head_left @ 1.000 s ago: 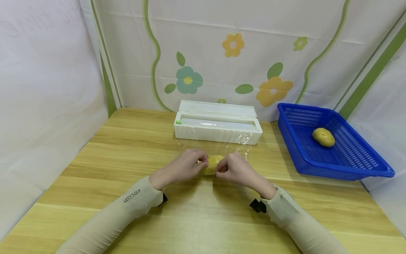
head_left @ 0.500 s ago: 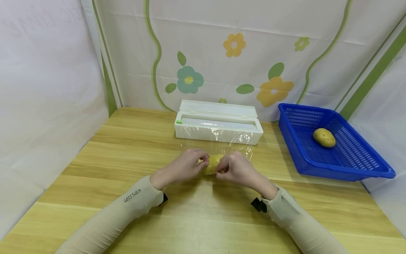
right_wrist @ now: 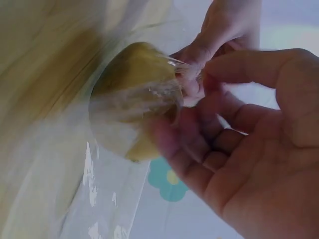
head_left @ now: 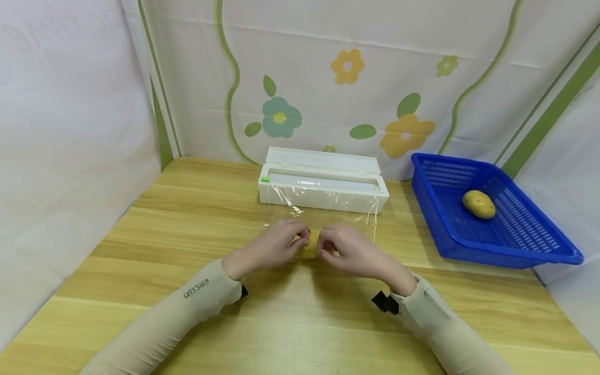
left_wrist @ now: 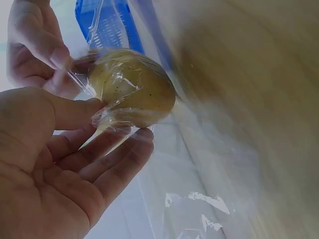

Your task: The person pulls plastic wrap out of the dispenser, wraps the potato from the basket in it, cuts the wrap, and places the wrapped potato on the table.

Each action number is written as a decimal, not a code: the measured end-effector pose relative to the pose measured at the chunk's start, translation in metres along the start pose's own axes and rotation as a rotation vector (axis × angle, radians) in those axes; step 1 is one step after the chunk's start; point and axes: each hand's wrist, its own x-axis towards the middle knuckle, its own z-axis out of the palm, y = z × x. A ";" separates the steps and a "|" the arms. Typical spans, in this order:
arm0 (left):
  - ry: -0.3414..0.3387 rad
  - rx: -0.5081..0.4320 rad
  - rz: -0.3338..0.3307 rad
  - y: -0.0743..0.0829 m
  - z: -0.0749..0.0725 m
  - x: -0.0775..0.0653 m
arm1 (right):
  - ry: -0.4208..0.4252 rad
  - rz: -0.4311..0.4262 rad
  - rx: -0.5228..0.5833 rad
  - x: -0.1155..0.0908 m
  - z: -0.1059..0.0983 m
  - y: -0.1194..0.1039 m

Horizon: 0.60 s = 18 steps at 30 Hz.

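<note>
Between both hands, a yellow potato [head_left: 311, 246] is covered by clear cling film [left_wrist: 127, 82]. The film runs back from it to a white dispenser box [head_left: 323, 200]. My left hand [head_left: 281, 242] pinches bunched film against the potato's near end, thumb on top and fingertips beneath, as the left wrist view shows. On the other side my right hand [head_left: 351, 252] has thumb and forefinger together on the gathered film, its other fingers curled by the potato [right_wrist: 142, 64]. In the head view the hands cover both ends of the potato.
The box's lid [head_left: 323, 159] stands raised, with a film roll [head_left: 319, 181] inside and a green slider [head_left: 265, 179] at its left. At the right, a blue basket [head_left: 511, 253] holds another potato [head_left: 479, 204]. A flowered cloth wall [head_left: 309, 67] closes off the back.
My right hand has turned a little and moved in over the potato, so less of it shows. The creases in the stretched film have shifted. My left hand has stayed nearly still.
</note>
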 end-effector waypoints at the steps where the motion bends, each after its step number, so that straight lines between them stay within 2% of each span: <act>1: 0.005 0.003 0.007 0.000 0.000 0.000 | -0.002 0.012 -0.007 0.000 0.000 0.000; 8: 0.029 0.010 0.041 -0.004 -0.001 0.000 | -0.024 0.124 -0.054 0.000 -0.004 0.002; 14: 0.029 -0.025 0.044 -0.007 0.000 0.000 | 0.020 0.098 -0.139 0.002 -0.004 0.008; 18: 0.023 -0.026 0.039 -0.009 0.000 0.001 | 0.065 0.051 -0.196 0.002 -0.003 0.012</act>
